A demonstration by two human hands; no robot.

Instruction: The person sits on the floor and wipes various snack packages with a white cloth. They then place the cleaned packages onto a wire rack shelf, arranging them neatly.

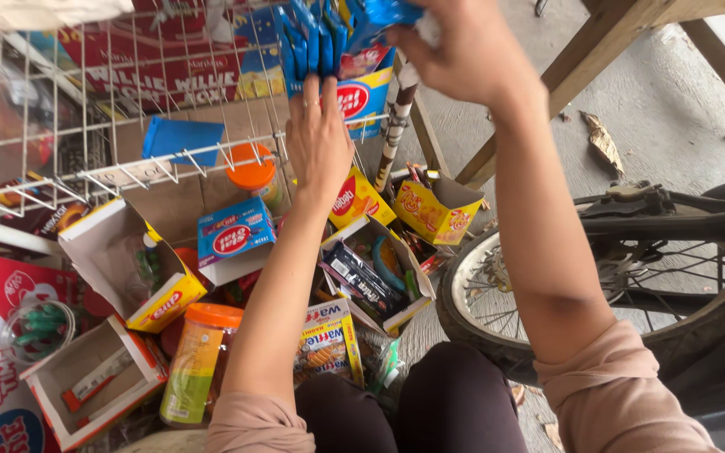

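My left hand [319, 138] rests flat, grip released, against the hanging blue packets [310, 40]; my right hand [456, 46] grip is grasping one blue packet [377, 23].

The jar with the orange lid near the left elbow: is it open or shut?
Shut: the orange lid sits on the jar.

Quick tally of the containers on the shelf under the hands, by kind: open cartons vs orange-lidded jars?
Open cardboard cartons: 4 ()
Orange-lidded jars: 2 ()
Total: 6
Left hand and right hand are up at the blue packets, above these.
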